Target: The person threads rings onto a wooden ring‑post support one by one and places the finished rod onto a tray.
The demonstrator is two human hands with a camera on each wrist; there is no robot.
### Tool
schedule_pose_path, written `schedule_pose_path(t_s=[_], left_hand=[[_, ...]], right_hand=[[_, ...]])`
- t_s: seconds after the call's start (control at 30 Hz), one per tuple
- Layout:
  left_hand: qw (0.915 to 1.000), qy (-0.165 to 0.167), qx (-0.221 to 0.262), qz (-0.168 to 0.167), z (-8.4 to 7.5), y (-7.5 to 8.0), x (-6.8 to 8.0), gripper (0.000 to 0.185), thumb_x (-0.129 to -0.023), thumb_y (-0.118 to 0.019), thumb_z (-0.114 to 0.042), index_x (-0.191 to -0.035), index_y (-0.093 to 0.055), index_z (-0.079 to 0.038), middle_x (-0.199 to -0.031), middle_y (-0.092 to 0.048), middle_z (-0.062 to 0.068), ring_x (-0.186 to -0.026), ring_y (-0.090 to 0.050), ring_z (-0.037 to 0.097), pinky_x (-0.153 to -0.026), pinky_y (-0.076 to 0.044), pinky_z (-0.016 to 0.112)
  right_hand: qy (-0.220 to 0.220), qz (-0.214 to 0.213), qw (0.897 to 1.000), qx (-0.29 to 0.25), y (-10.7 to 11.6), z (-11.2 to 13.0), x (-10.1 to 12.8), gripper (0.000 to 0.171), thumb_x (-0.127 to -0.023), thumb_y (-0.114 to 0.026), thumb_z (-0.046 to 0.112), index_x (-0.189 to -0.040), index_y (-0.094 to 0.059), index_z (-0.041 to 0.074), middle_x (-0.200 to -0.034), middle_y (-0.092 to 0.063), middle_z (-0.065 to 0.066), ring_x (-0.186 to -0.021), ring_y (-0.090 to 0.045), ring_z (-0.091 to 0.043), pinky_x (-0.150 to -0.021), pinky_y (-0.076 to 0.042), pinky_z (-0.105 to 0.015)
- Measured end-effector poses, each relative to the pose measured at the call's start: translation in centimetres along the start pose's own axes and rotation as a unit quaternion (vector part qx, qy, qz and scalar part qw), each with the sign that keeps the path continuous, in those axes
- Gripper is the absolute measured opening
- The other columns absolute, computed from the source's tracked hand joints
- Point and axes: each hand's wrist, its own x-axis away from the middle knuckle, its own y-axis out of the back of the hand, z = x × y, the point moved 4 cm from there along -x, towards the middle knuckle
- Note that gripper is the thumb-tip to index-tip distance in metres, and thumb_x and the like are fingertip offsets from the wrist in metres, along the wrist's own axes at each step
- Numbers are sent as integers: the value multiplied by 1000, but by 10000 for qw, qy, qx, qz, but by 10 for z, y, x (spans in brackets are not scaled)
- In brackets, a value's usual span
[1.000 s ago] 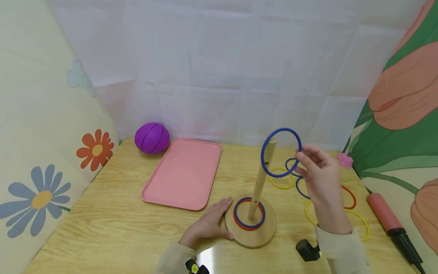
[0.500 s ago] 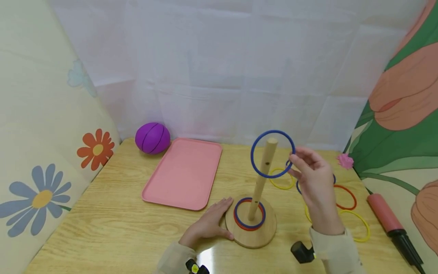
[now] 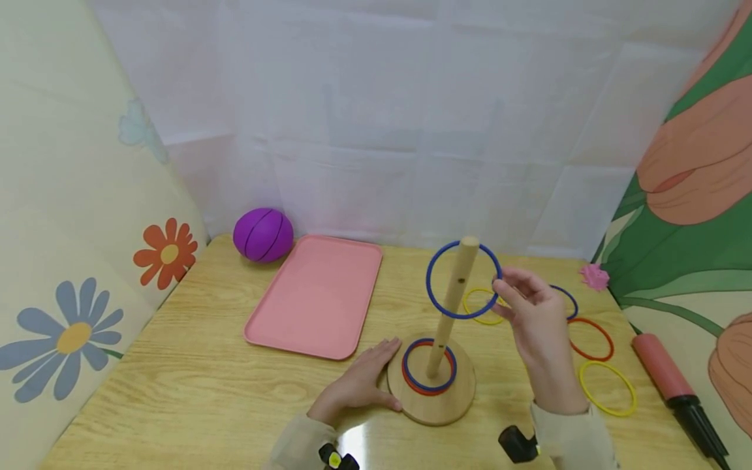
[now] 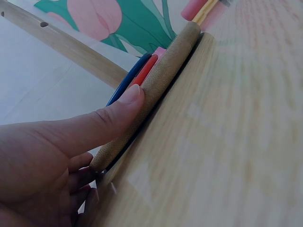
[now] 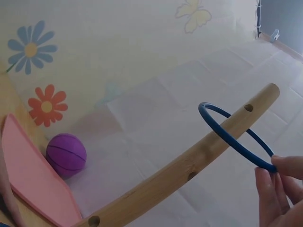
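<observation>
While the right hand (image 3: 534,316) pinches a blue ring (image 5: 236,145) by its edge, its grip is narrow, with the thumb and fingers close together. The blue ring is tilted and goes around the wooden post (image 3: 457,287), up near the tip, which pokes through the hole. The left hand (image 3: 364,378) has a wide grip, with its thumb and fingers spread and touching the edge of the round base (image 3: 431,412) under the post. On this base lie a second blue ring (image 3: 454,373) and a red ring (image 3: 420,391), both around the post's bottom, the blue one on top.

Past the right hand, a yellow ring (image 3: 632,398) and another red ring (image 3: 612,346) lie on the table (image 3: 205,391). Next comes a red and black tube (image 3: 670,378). On the other side, well apart from the post, are a flat pink tray (image 3: 317,297) and, just beside it, a purple ball (image 3: 263,235). A white cloth (image 3: 376,130) hangs at the back.
</observation>
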Motion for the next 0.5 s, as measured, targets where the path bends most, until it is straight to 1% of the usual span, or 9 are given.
schedule_pose_path(t_s=[0.13,0.37,0.5], left_hand=[[10000,17,-15,-2,1,0,0,110,-66,-86,-35,-152,-26,-2,-159,-26,18,-148,-20,39,-122,-13,57],[10000,23,-34,7,3,-1,-1,111,-67,-86,-37,-153,-25,-3,-159,-26,17,-149,-19,38,-122,-12,57],[10000,8,-55,6,3,-2,-1,110,-67,-86,-37,-153,-25,-3,-159,-26,17,-149,-19,38,-122,-12,57]], right_hand=[[-170,-109,9996,175,4,-7,2,24,-88,-63,-5,-84,-73,17,-78,-67,7,-68,-63,-4,-58,-58,-17],[-383,-177,9987,283,12,-22,4,28,-88,-62,-7,-84,-73,19,-78,-67,8,-70,-62,-3,-60,-58,-17],[-491,-227,9974,474,16,-30,5,26,-89,-64,-3,-85,-72,22,-81,-67,9,-73,-63,-3,-62,-59,-17]])
